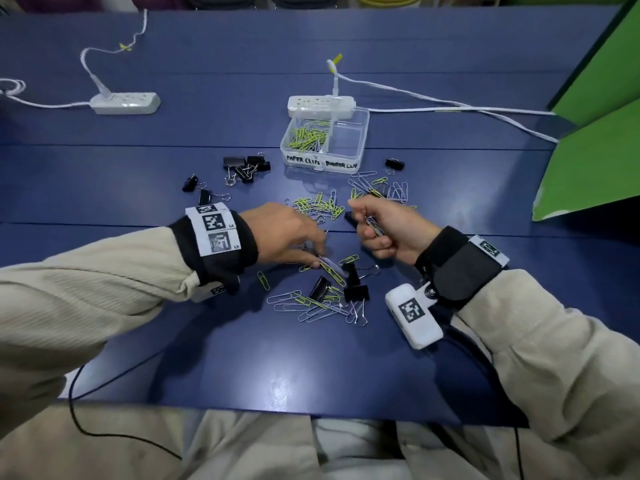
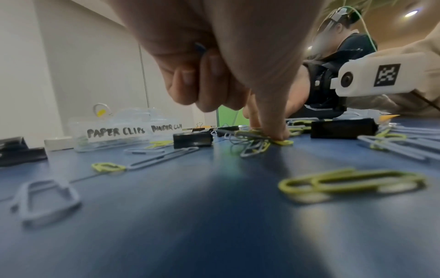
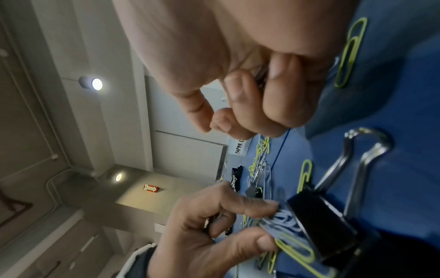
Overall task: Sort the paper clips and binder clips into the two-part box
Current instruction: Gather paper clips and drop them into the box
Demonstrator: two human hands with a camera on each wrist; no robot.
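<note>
The clear two-part box (image 1: pixel 360 133) stands at mid-table; its left part, labelled "PAPER CLIPS", holds green and silver paper clips (image 1: pixel 310 136), and I see nothing in its right part. My left hand (image 1: pixel 317 259) pinches a few silver paper clips (image 3: pixel 283 220) between thumb and forefinger on the table, beside a black binder clip (image 3: pixel 321 225). My right hand (image 1: pixel 372 230) hovers just right of it, its fingers curled round a bundle of silver paper clips (image 1: pixel 374 226). Loose paper clips (image 1: pixel 318 206) and binder clips (image 1: pixel 320 287) lie around both hands.
More binder clips (image 1: pixel 246 166) lie left of the box, and one (image 1: pixel 394 163) to its right. Two white power strips (image 1: pixel 126 102) with cables sit on the far side of the blue table (image 1: pixel 277 358). A green board (image 1: pixel 595 133) leans at the right.
</note>
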